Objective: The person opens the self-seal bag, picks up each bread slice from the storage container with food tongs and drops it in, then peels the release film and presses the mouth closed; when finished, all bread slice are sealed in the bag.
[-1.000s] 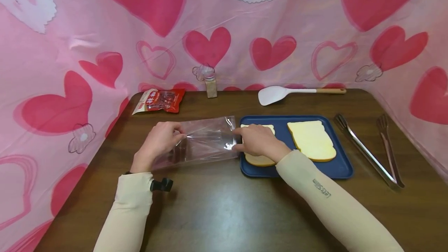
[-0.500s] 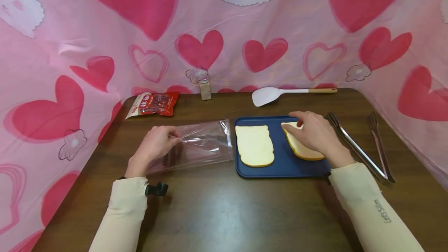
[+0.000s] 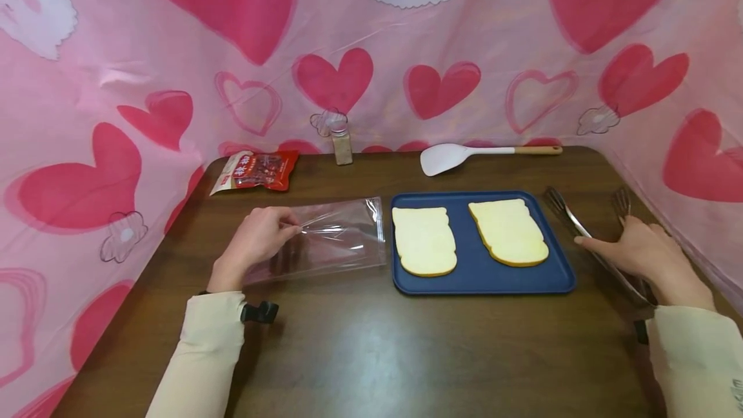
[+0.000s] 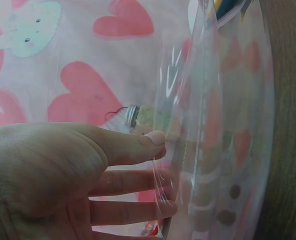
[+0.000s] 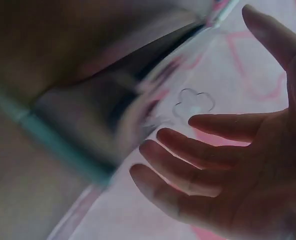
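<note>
My left hand [image 3: 260, 237] pinches a clear plastic bag [image 3: 342, 234] between thumb and fingers, pulling its film into creases. In the left wrist view the bag [image 4: 208, 125] stretches away from the thumb tip. My right hand [image 3: 656, 257] is over the metal tongs [image 3: 573, 220] at the right, thumb and fingers spread apart, partly covering their arms. The right wrist view shows this hand [image 5: 248, 165] with its fingers loosely extended and nothing between them. Two bread slices, a left one [image 3: 425, 240] and a right one [image 3: 511, 231], lie on a blue tray [image 3: 482, 282].
A red snack packet [image 3: 261, 170] and a small seasoning jar [image 3: 342, 147] stand along the back. A white spatula [image 3: 447, 158] with a wooden handle lies behind the tray. A pink heart-patterned cloth [image 3: 261, 11] rises behind the wooden table [image 3: 360, 353].
My right hand has left the bag's right end, passed over the right bread slice and moved right to the tongs. My left hand keeps its pinch on the bag.
</note>
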Motion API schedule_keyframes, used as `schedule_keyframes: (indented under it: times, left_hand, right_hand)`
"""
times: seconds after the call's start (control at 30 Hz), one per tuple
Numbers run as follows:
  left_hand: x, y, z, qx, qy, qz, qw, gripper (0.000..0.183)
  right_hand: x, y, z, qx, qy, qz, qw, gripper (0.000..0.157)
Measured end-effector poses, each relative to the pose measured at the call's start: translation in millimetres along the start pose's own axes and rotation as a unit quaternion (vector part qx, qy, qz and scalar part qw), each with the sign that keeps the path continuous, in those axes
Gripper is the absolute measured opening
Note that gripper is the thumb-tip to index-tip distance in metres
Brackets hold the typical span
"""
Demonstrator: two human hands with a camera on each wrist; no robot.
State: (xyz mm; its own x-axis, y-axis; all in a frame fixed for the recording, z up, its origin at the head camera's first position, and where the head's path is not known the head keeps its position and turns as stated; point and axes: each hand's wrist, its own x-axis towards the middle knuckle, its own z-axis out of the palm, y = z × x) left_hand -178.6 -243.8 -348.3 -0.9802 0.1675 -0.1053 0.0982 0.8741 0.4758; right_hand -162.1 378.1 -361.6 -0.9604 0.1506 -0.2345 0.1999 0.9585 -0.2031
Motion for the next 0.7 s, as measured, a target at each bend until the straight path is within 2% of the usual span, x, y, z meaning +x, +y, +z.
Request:
schedule_keyframes:
  times: [0.2,0.5,0.7]
  left_hand:
    - [0.9,1.7,-1.0,0.002,-0.007,-0.006,1.0,0.022]
    - [0.3,1.1,-1.4,0.0,-0.012,-0.012,0.9999,0.022]
    - [0.1,1.2,-0.2,-0.003,-0.011,-0.003,0.9999,0.022]
  right_hand:
    - [-0.5,16.3,7.2,-0.002,-0.022,0.006,1.0,0.123]
    - [0.3,21.4,6.7,-0.002,-0.032,0.022,0.999,0.115]
    - [-2.7,21.7,7.6,0.001,-0.028,0.039,0.999,0.099]
